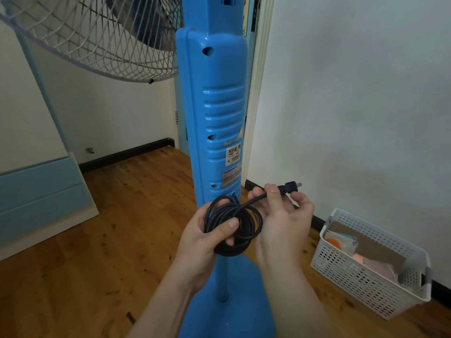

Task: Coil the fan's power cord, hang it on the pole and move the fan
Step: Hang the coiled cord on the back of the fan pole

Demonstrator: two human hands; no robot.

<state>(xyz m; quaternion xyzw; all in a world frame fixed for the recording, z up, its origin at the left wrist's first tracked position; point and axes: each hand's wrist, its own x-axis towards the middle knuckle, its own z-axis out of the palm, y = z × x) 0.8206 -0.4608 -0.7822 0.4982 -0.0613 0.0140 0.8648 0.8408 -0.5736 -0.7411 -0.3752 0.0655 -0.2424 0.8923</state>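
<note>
The left hand [207, 230] has its fingers [230, 224] closed around a coil of black power cord [234, 225], thumb pressing the loops, while the right hand [283, 215] pinches the free end just behind the plug [291, 187]. Both sit close against the fan's blue pole [219, 118], above its base [229, 301]. The coiling looks nearly finished; hanging the bundle on the pole and moving the fan remain undone.
</note>
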